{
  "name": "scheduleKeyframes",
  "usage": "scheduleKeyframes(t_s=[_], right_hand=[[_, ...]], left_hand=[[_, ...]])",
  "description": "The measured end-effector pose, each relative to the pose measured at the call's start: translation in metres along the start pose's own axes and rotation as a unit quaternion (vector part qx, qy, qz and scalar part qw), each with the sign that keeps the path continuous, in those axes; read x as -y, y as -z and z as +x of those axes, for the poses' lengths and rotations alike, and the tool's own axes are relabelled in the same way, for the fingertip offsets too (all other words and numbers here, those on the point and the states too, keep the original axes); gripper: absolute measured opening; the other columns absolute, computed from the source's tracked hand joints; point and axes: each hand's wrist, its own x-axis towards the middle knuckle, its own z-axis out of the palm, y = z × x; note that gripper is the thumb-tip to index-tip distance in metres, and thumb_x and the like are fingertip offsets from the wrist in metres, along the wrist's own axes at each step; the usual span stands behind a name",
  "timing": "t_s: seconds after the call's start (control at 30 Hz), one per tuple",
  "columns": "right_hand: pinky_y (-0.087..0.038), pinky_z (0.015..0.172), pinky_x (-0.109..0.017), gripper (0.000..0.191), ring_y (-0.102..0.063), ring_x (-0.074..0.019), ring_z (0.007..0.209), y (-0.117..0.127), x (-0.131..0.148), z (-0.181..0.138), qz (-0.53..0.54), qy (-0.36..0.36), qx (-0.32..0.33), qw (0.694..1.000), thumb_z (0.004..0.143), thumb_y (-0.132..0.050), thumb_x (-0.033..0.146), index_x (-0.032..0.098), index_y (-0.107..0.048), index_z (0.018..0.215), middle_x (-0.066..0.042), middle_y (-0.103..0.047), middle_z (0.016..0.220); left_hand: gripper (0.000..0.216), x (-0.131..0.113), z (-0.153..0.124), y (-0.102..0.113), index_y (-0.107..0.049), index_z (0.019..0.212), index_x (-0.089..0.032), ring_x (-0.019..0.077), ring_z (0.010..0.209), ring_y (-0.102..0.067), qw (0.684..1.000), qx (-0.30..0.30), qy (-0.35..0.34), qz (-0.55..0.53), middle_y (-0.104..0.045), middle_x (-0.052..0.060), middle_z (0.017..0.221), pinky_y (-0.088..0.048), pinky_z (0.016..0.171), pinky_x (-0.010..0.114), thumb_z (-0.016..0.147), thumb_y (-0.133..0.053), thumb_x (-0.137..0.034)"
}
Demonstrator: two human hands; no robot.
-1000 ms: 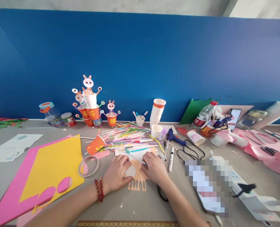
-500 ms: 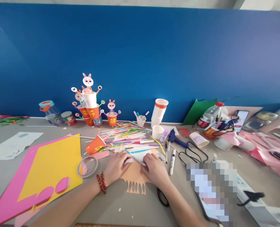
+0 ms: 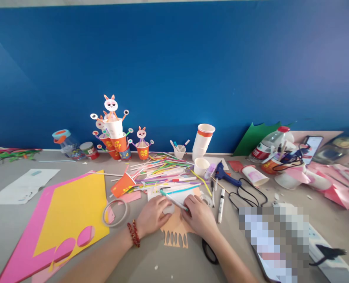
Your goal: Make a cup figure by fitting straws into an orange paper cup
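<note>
My left hand, with a red bead bracelet at the wrist, pinches a small white rounded paper piece between thumb and fingers. Its fingertips lie close to the teal end of a white marker; whether they touch it I cannot tell. The marker's other end is in the closed fingers of my right hand. Under both hands lies an orange paper sheet with a row of cut-out slots along its near edge. Black scissor handles show partly beneath my right forearm.
Colored sticks lie piled beyond my hands, beside a tipped orange cup. Yellow sheet and tape roll are left. A capped marker, a blue glue gun and a blurred-out device are right. Rabbit-faced cups stand behind.
The view has shifted slightly, so everything sits a little farther right and lower. The white paper piece in my left hand shows more clearly. My right hand still holds the marker.
</note>
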Motion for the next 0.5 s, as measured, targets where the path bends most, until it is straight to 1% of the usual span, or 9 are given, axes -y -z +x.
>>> scheduleKeyframes(t_s=[0.1,0.2,0.27,0.4,0.5], right_hand=[[-0.041,0.073,-0.029,0.007,-0.055,-0.0218,0.085,0.001,0.000,-0.001,0.011,0.003,0.007,1.000,0.082,-0.057,0.012,0.019,-0.056,0.079,-0.006,-0.059,0.086],[-0.041,0.074,-0.029,0.008,-0.055,-0.0224,0.085,0.002,0.001,-0.001,0.017,-0.003,0.015,1.000,0.080,-0.057,0.010,0.018,-0.056,0.079,-0.006,-0.059,0.086],[-0.041,0.073,-0.029,0.009,-0.055,-0.0227,0.085,0.003,0.001,-0.001,0.021,-0.005,0.017,1.000,0.079,-0.057,0.010,0.018,-0.055,0.079,-0.006,-0.059,0.086],[-0.042,0.071,-0.029,0.009,-0.055,-0.0225,0.085,0.003,0.000,-0.001,0.028,0.001,0.015,0.999,0.081,-0.057,0.011,0.020,-0.055,0.079,-0.005,-0.059,0.086],[-0.042,0.071,-0.029,0.009,-0.055,-0.0225,0.085,0.003,-0.001,-0.001,0.024,0.005,0.016,1.000,0.082,-0.057,0.012,0.020,-0.055,0.079,-0.005,-0.059,0.086]], left_hand=[[0.030,0.000,-0.002,0.003,-0.056,0.116,-0.021,0.0257,0.105,-0.057,1.000,0.010,0.001,0.009,-0.062,0.009,0.114,-0.046,0.092,0.039,0.087,-0.057,-0.029],[0.033,-0.004,-0.002,0.003,-0.057,0.113,-0.021,0.0264,0.104,-0.055,1.000,0.011,0.010,0.012,-0.061,0.008,0.114,-0.045,0.092,0.040,0.083,-0.064,-0.030],[0.030,-0.009,-0.002,0.002,-0.057,0.110,-0.021,0.0264,0.104,-0.054,1.000,0.015,0.016,0.020,-0.061,0.008,0.114,-0.044,0.092,0.041,0.081,-0.065,-0.027],[0.021,-0.018,-0.004,0.004,-0.059,0.105,-0.022,0.0260,0.104,-0.052,0.998,0.046,0.004,0.038,-0.061,0.007,0.114,-0.043,0.091,0.041,0.084,-0.062,-0.026],[0.023,-0.024,-0.005,0.008,-0.058,0.111,-0.022,0.0268,0.105,-0.051,0.997,0.067,-0.013,0.034,-0.061,0.008,0.116,-0.043,0.093,0.042,0.088,-0.057,-0.026]])
